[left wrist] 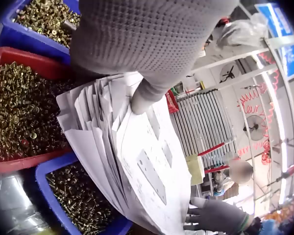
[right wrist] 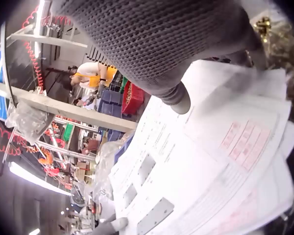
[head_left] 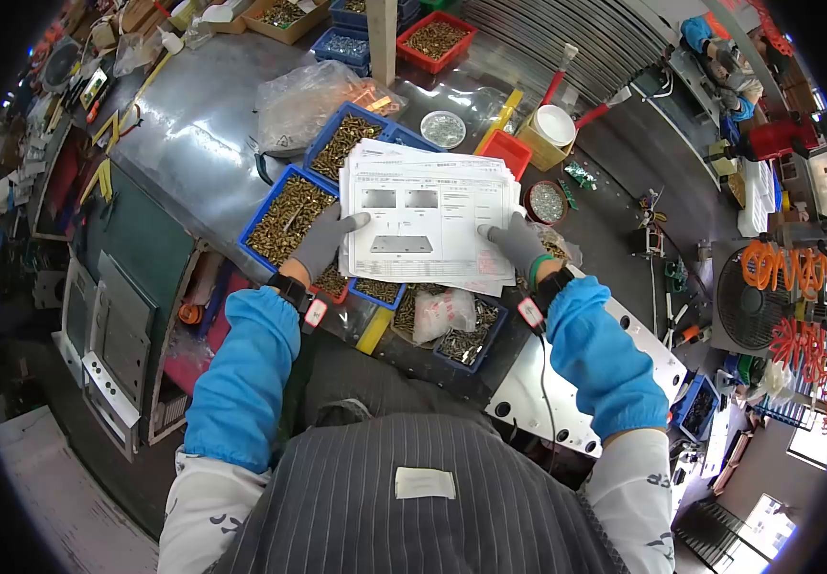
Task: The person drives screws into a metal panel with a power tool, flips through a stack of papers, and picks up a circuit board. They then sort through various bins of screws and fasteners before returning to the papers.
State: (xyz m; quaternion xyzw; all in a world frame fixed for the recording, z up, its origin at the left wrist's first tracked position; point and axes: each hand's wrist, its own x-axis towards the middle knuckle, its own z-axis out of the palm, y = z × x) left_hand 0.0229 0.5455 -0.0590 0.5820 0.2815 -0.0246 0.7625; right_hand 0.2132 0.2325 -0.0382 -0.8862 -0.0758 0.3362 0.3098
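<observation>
A thick stack of printed paper sheets [head_left: 461, 225] is held up between both hands, over the parts bins. The top sheet carries drawings of flat panels and small text; its edges fan out unevenly. My gloved left hand [head_left: 322, 244] grips the stack's left edge, thumb on the top sheet and fingers beneath. In the left wrist view the many layered sheets [left wrist: 105, 122] show under that thumb. On the right edge, my gloved right hand [head_left: 518, 247] pinches the stack the same way. Its thumb [right wrist: 179, 100] lies on the top sheet, which bears a red stamped table there.
Blue bins [head_left: 284, 215] of brass-coloured screws surround the papers, with a red bin [left wrist: 29, 112] below. A plastic bag [head_left: 303, 100] lies behind on the metal bench [head_left: 188, 143]. A white panel with holes [head_left: 538, 392] is at front right. Another person [right wrist: 90, 76] stands in the background.
</observation>
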